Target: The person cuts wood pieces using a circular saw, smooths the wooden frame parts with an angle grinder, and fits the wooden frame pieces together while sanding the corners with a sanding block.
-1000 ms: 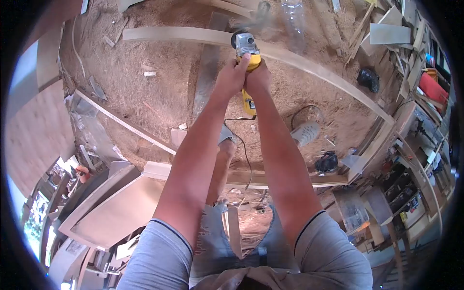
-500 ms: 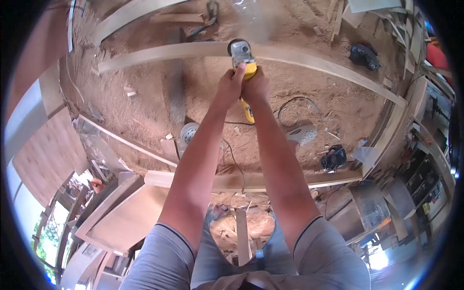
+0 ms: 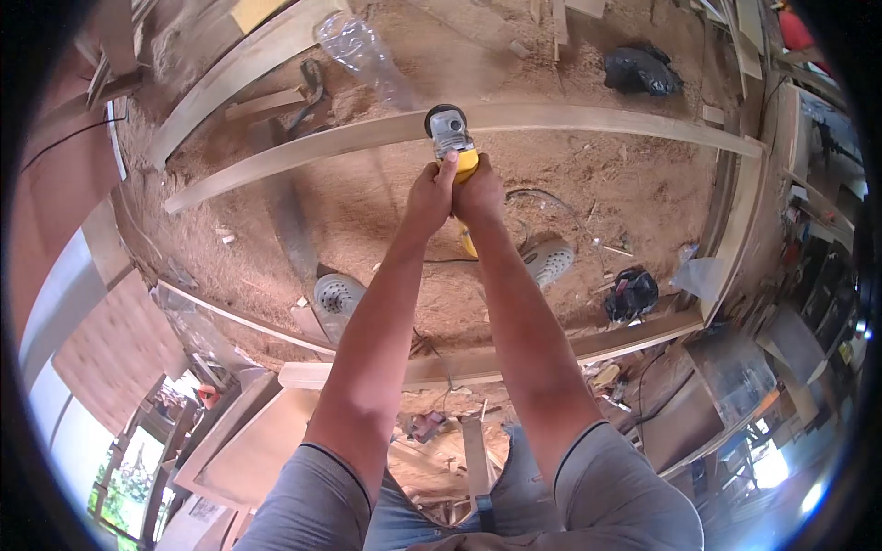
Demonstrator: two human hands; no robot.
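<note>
Both my hands are wrapped round a yellow and grey angle grinder [image 3: 450,135], held out in front of me. My left hand [image 3: 430,195] grips it from the left, thumb lying up along the body. On the other side my right hand [image 3: 480,191] closes round it, and the yellow tail end shows below. The dark disc at the grinder's head is at a long wooden board [image 3: 588,120] that runs across the view; whether it touches the wood I cannot tell. A dark cord trails from the tool over the sawdust.
Another board [image 3: 441,369] lies across nearer my body, behind my grey clogs [image 3: 340,294]. A black plastic bag [image 3: 641,72], a clear plastic bottle [image 3: 358,46] and a dark object [image 3: 632,294] rest on the sawdust. Plywood sheets [image 3: 119,349] lean at the left; scrap wood crowds the right.
My view has turned, so the board and floor items appear shifted and tilted. The grinder's head now stands further left along the board, still gripped in both hands.
</note>
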